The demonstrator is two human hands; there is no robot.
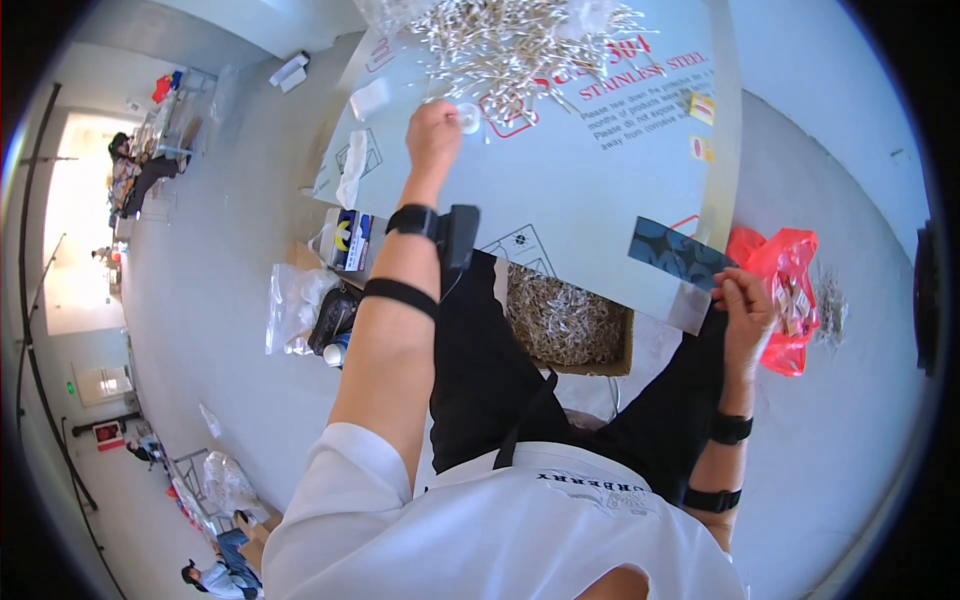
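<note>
My left hand (433, 138) reaches over the table, its fingers closed on a small round clear-white piece (467, 118) whose exact kind I cannot make out. Just beyond it lies a big heap of thin pale sticks with white tips (520, 50), like cotton swabs. At the table's near right corner, my right hand (745, 302) has its fingers curled at the edge of a dark blue patterned card or sheet (675, 250). A small pale clear sheet (690, 302) hangs at that corner, below the card.
The table (580, 190) wears a printed pale-blue film. Crumpled white tissue (352, 165) lies at its left. Under its near edge stands a cardboard box (627, 350) full of similar sticks. A red plastic bag (785, 290) is at right, a clear bag (292, 305) at left. Other people sit farther off.
</note>
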